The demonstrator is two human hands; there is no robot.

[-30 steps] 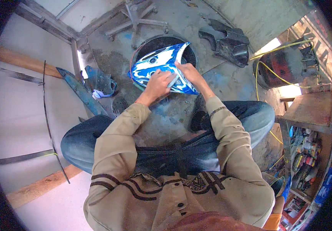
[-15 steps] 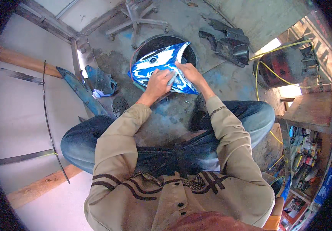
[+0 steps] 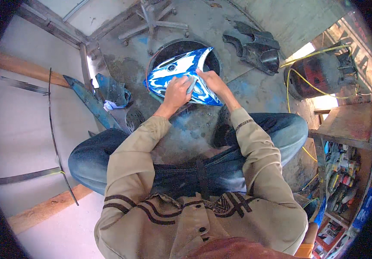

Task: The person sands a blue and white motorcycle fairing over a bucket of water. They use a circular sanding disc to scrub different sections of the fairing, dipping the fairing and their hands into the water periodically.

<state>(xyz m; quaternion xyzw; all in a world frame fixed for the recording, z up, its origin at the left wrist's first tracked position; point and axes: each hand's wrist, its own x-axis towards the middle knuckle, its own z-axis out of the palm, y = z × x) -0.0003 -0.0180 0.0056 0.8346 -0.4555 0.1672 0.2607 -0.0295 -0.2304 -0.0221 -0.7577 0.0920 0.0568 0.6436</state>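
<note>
A blue and white painted fairing panel (image 3: 181, 63), pointed at one end and with a round hole in it, is tilted over a round black basin (image 3: 165, 51). My right hand (image 3: 211, 81) grips the panel's right edge, thumb on top and fingers partly hidden beneath. My left hand (image 3: 178, 92) is closed on a small grey-blue pad (image 3: 190, 85), which lies flat against the panel's painted face near its lower middle. A thin reddish cord (image 3: 147, 69) runs by the panel's left tip.
A wheeled chair base (image 3: 151, 22) stands beyond the basin. Black plastic parts (image 3: 257, 47) lie to the far right, near a dark red tank (image 3: 319, 73) with a yellow hose. On the left, blue panels (image 3: 89, 101) lean by the wall. A wooden shelf (image 3: 350, 123) holds clutter at right.
My left hand has shifted very slightly right and downward with the pad on the panel. The panel and my right hand stay in nearly the same place.
</note>
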